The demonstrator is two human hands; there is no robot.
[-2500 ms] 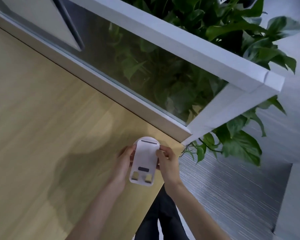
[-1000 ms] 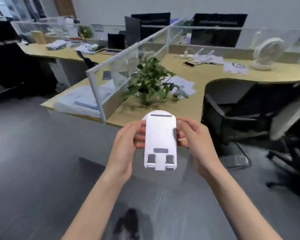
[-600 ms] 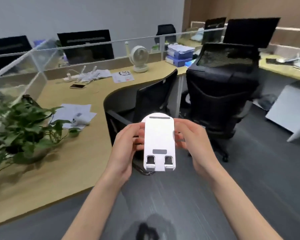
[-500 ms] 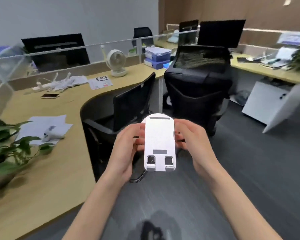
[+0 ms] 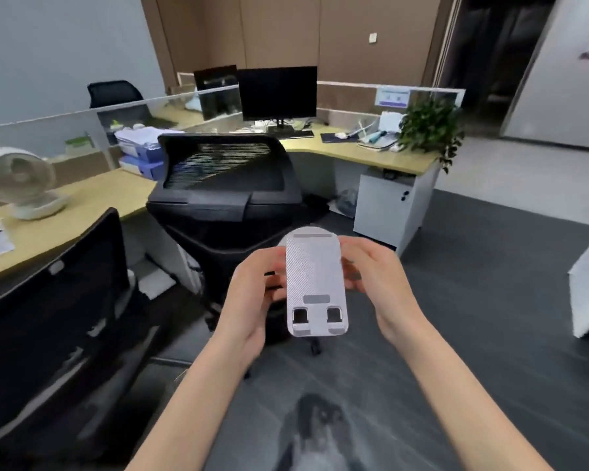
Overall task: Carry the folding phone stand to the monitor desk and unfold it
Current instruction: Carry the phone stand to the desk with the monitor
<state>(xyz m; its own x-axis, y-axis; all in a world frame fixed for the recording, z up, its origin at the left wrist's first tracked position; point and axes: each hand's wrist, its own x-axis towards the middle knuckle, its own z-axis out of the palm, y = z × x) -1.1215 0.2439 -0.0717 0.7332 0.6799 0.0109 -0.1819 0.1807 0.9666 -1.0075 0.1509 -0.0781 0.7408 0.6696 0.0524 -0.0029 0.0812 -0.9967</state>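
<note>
The white folding phone stand (image 5: 315, 283) is folded flat and held in the air in front of me, its two small lips at the lower end. My left hand (image 5: 252, 294) grips its left edge and my right hand (image 5: 378, 283) grips its right edge. Farther off, behind the chairs, is a wooden desk (image 5: 371, 154) with a black monitor (image 5: 278, 91) standing on it.
A tall black mesh office chair (image 5: 225, 192) stands directly ahead, and a second black chair (image 5: 58, 317) is at the left. A white fan (image 5: 17, 181) sits on the left desk. A potted plant (image 5: 429, 127) and white drawer cabinet (image 5: 388, 205) are at the monitor desk's right end. Dark grey floor lies to the right.
The view has swung right from the plant desk across the room to the monitor desk. Both hands have kept the folded stand held in front throughout.
</note>
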